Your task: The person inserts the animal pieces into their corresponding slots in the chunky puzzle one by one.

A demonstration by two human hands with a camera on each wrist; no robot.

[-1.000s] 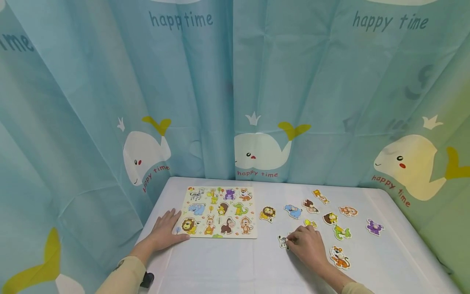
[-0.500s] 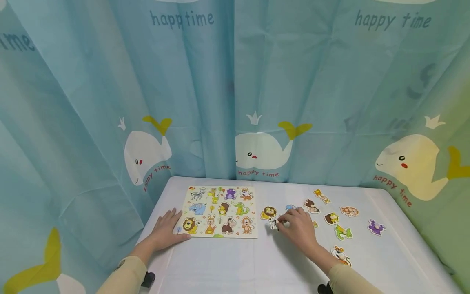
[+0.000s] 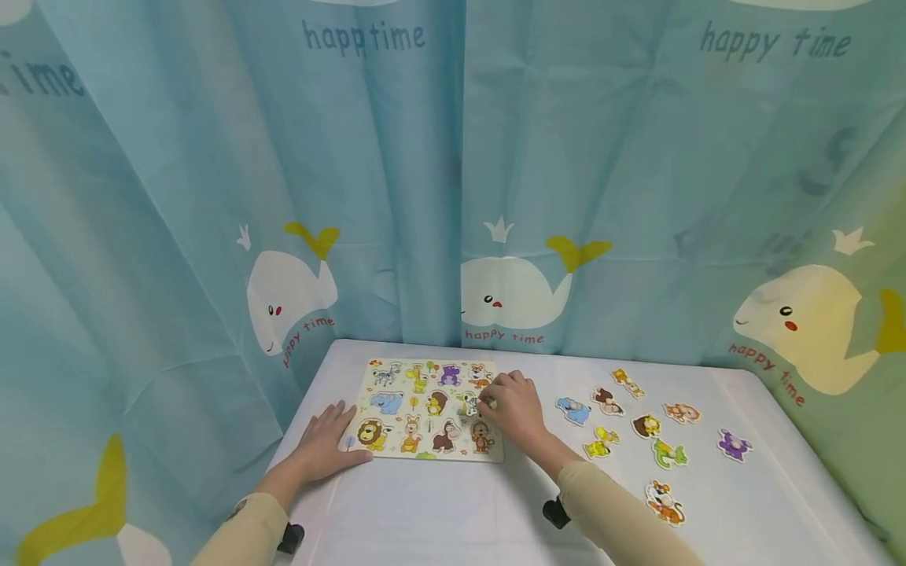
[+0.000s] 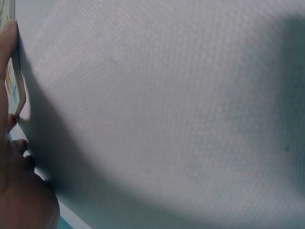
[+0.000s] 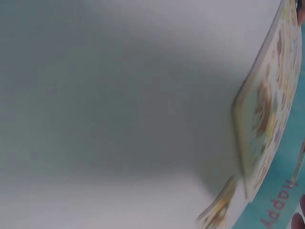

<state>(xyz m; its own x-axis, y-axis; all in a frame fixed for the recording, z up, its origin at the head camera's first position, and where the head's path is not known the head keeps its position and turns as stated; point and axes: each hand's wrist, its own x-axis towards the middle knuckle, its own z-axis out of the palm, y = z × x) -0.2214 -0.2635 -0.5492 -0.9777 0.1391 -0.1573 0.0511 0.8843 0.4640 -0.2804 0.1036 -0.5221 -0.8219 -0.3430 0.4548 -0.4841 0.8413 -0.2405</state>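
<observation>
The wooden animal puzzle board (image 3: 423,454) lies on the left of the white table, printed with rows of animals. My left hand (image 3: 324,442) rests at its left edge, fingers spread, the thumb along the near corner. In the left wrist view, the left thumb (image 4: 6,45) touches the board's edge. Above the right part of the board, my right hand (image 3: 515,409) pinches a small zebra puzzle piece (image 3: 472,406), partly hidden by the fingers. The right wrist view shows the board's corner (image 5: 243,112) and a loose piece (image 5: 219,205) lying beside it.
Loose pieces lie on the table's right: an elephant (image 3: 572,410), a giraffe (image 3: 601,442), a crocodile (image 3: 668,453), a tiger (image 3: 664,503), a purple hippo (image 3: 734,446) and several others. A blue whale-print curtain (image 3: 396,196) hangs behind the table.
My right hand has carried the zebra piece leftward from among the loose pieces to over the board. The left hand stays at the board's edge. The head view has shifted slightly.
</observation>
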